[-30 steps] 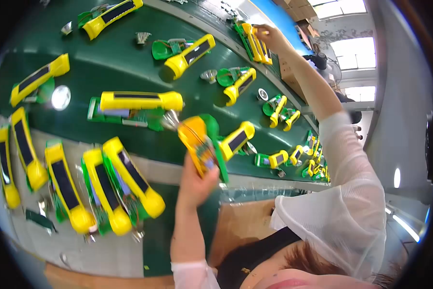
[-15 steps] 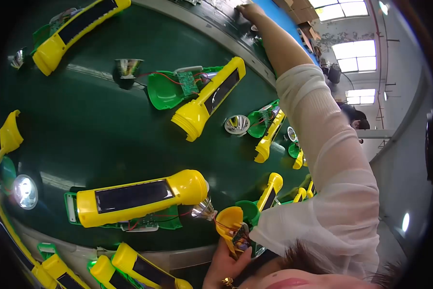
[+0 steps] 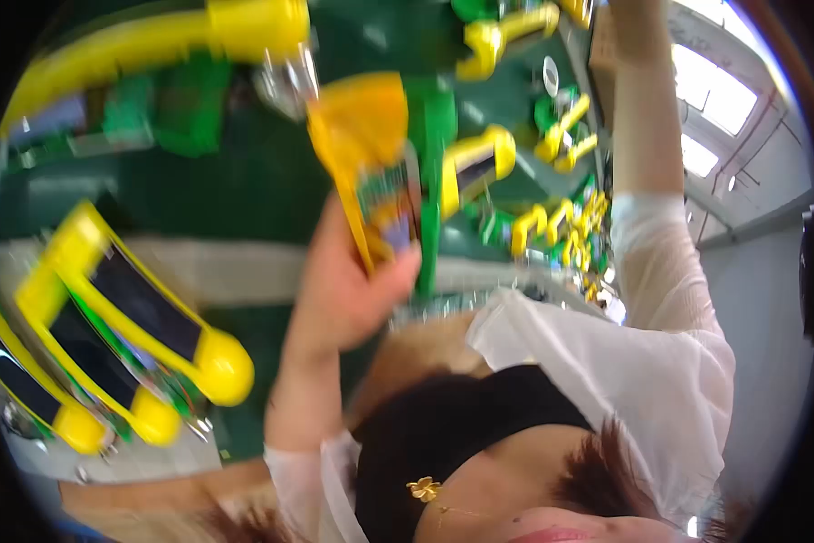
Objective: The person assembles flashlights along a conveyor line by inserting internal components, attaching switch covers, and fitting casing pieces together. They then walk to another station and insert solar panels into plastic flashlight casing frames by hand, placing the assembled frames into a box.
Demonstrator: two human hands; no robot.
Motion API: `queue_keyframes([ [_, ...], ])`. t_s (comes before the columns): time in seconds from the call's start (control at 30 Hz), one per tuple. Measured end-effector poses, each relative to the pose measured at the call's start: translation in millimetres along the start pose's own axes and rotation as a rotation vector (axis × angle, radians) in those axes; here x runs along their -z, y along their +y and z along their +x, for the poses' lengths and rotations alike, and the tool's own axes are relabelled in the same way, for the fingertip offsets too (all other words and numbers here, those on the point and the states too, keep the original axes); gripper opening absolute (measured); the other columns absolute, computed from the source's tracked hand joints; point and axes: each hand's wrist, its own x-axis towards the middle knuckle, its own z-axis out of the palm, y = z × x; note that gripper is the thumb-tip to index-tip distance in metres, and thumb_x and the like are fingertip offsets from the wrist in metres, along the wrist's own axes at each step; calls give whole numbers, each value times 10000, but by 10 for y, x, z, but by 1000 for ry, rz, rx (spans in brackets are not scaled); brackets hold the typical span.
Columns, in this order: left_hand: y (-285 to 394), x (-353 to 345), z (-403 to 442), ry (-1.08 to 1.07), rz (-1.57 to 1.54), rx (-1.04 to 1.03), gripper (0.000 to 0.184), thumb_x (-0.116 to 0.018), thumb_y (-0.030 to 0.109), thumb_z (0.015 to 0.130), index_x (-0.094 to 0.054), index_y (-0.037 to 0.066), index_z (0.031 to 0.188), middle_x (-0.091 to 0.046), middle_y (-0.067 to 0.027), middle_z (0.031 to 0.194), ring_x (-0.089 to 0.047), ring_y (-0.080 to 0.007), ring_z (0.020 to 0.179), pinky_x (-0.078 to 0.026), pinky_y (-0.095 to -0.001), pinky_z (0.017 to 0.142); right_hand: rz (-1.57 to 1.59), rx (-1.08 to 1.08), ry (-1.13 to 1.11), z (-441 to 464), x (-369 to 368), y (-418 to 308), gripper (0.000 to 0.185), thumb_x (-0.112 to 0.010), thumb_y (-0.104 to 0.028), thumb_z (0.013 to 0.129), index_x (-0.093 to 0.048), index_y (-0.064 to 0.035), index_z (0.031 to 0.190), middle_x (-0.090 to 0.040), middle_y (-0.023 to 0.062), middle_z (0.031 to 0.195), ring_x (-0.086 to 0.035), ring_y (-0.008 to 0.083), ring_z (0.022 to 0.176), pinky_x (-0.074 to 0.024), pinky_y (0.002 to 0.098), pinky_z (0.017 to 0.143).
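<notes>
My left hand (image 3: 334, 290) is closed around an opened flashlight (image 3: 357, 136), with the thumb across its lower end. Its yellow-orange half shell has a circuit board (image 3: 384, 190) and wires inside, and a green half shell (image 3: 436, 154) stands alongside. A silver reflector cup (image 3: 285, 83), blurred, is at its upper left, near a large yellow flashlight (image 3: 257, 29). My right forearm stretches up past the top edge at the right, so my right hand is out of view.
Several yellow flashlights with dark panels (image 3: 144, 303) lie at the lower left on a grey strip (image 3: 244, 262). More opened yellow and green flashlights (image 3: 565, 136) line the green surface (image 3: 352, 36) toward the right. A brown board (image 3: 144, 498) is at the bottom left.
The camera view has shifted. My right hand, seen earlier at the far side, has left the frame. My left hand still holds the opened flashlight, now higher in the picture.
</notes>
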Motion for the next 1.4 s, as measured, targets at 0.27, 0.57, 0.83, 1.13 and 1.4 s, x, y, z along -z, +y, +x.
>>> queue_keyframes([
  [0.27,54,120,-40,-11,8,-274,381,-544,62,816,-460,-1,1181,-568,-79,1051,-584,-175,946,-477,-302,851,-323,-562,-286,-4007,-582,-1216,144,-624,83,714,-639,-49,769,-669,63,912,-627,189,785,-499,288,691],
  [0.57,-27,-205,-958,32,211,-334,337,-554,64,835,-475,23,1161,-566,-51,1063,-567,-158,993,-449,-320,885,-498,-25,-223,-5194,-845,-1239,249,-629,38,658,-606,-50,889,-569,136,1065,-545,341,996,-466,413,842],
  [0.83,-493,-648,-2171,149,129,-387,424,-535,94,836,-418,5,1233,-535,-78,1127,-554,-193,1022,-454,-360,899,-552,-237,-268,-5046,-904,-875,215,-659,-192,775,-629,-48,931,-622,145,867,-605,303,800,-485,370,673],
  [1.13,-1261,-949,-2812,218,126,-121,409,-564,35,812,-429,38,1198,-518,-43,1047,-533,-142,959,-454,-308,855,354,-835,-262,-5123,-289,-1560,190,-636,-141,830,-567,-9,948,-632,68,799,-623,136,738,-503,259,644],
  [1.4,-1861,-1345,-2670,71,238,-48,381,-574,45,846,-425,51,1196,-536,-44,1056,-541,-126,956,-455,-280,823,490,-709,-199,-5325,30,-2083,135,-628,-47,828,-577,-9,947,-624,45,849,-593,101,709,-477,200,607],
])
